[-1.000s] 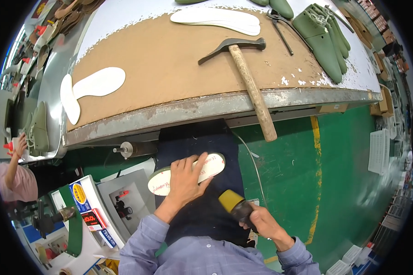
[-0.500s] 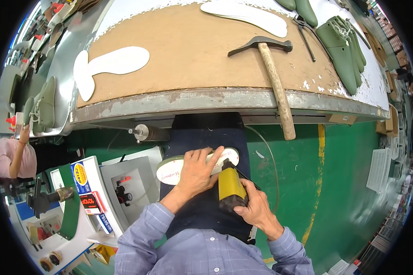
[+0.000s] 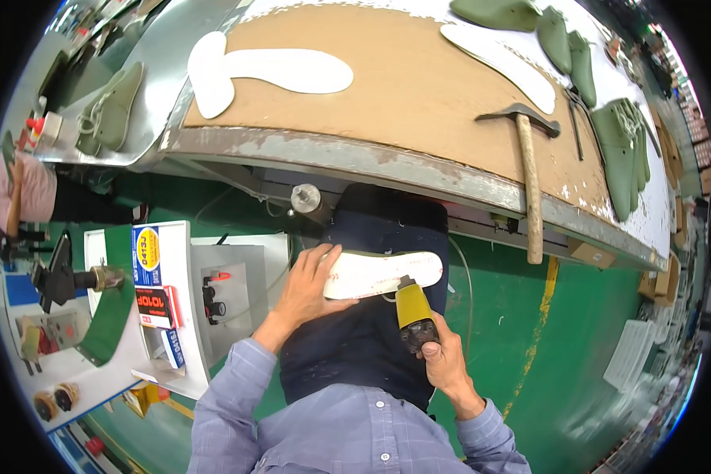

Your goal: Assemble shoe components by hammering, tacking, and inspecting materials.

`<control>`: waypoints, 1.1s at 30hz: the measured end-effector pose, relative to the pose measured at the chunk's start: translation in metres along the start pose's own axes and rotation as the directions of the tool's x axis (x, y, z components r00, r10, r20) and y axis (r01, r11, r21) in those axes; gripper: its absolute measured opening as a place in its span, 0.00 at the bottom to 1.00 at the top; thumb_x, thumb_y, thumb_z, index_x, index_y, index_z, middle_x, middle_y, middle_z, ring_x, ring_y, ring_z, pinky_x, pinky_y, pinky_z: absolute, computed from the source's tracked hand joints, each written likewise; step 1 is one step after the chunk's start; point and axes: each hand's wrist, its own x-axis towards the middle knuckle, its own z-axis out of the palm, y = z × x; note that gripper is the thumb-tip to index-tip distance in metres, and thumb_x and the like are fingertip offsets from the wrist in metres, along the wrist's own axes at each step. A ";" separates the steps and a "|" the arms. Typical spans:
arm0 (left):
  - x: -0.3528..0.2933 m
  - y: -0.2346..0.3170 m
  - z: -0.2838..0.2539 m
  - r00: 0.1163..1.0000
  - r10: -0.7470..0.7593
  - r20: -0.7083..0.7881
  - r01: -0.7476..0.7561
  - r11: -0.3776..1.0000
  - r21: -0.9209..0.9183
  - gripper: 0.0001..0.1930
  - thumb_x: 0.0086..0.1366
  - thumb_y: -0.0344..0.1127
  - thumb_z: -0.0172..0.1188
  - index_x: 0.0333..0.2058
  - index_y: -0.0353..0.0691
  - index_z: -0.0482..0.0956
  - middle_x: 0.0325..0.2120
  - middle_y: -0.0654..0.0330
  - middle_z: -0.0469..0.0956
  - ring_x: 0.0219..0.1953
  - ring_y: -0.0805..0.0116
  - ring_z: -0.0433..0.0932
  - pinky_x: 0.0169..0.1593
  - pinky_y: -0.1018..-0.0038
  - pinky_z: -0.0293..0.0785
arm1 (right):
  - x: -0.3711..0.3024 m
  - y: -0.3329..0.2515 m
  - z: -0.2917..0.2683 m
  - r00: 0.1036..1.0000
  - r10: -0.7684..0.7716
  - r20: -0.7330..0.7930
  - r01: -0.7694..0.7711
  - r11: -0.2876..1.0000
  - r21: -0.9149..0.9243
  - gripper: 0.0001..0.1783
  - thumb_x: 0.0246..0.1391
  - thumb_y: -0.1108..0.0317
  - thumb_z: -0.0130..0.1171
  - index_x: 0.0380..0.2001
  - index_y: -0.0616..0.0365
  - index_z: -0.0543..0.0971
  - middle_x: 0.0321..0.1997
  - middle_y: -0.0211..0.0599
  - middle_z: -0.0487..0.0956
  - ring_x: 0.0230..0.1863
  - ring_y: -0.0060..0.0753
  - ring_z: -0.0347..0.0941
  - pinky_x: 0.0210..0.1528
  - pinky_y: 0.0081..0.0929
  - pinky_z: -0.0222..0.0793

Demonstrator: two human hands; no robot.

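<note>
my left grip [image 3: 302,288] clasped on one end of a white insole [image 3: 371,273] on a green shoe last [image 3: 403,254], across my lap [image 3: 351,344], my right grip [image 3: 445,359] wrapped round a yellow-and-black staple gun [image 3: 413,306], tip over insole, hammer [image 3: 531,182] on worktop [image 3: 371,87]

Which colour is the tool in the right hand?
The tool is yellow and black; head view shows it best.

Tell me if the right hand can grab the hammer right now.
Probably not just now: the right hand grips the yellow tool, which would need putting down. Otherwise the way looks free: the hammer overhangs the table by its handle.
</note>
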 end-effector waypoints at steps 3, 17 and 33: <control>0.010 -0.007 0.002 0.998 0.065 0.012 -0.065 0.998 0.012 0.49 0.40 0.53 0.75 0.57 0.31 0.64 0.48 0.45 0.68 0.46 0.47 0.69 0.51 0.60 0.69 | 0.004 -0.005 0.006 1.000 -0.002 -0.026 0.001 0.999 -0.042 0.54 0.49 0.22 0.42 0.57 0.66 0.67 0.39 0.49 0.80 0.41 0.41 0.79 0.42 0.32 0.72; -0.005 -0.023 -0.003 0.997 0.060 0.053 -0.043 0.957 -0.288 0.46 0.45 0.45 0.74 0.59 0.33 0.60 0.59 0.45 0.63 0.60 0.47 0.64 0.62 0.61 0.64 | 0.023 -0.018 0.024 0.980 -0.120 0.160 0.153 0.964 -0.218 0.49 0.48 0.29 0.55 0.55 0.66 0.66 0.36 0.56 0.80 0.39 0.58 0.79 0.40 0.40 0.74; -0.005 -0.025 0.001 0.994 0.092 0.053 -0.068 0.935 -0.348 0.48 0.36 0.26 0.75 0.58 0.34 0.60 0.56 0.48 0.65 0.59 0.48 0.65 0.63 0.61 0.64 | 0.039 -0.031 0.047 0.947 -0.073 0.312 0.200 0.895 -0.399 0.42 0.38 0.61 0.69 0.56 0.64 0.64 0.41 0.60 0.79 0.43 0.61 0.76 0.45 0.43 0.73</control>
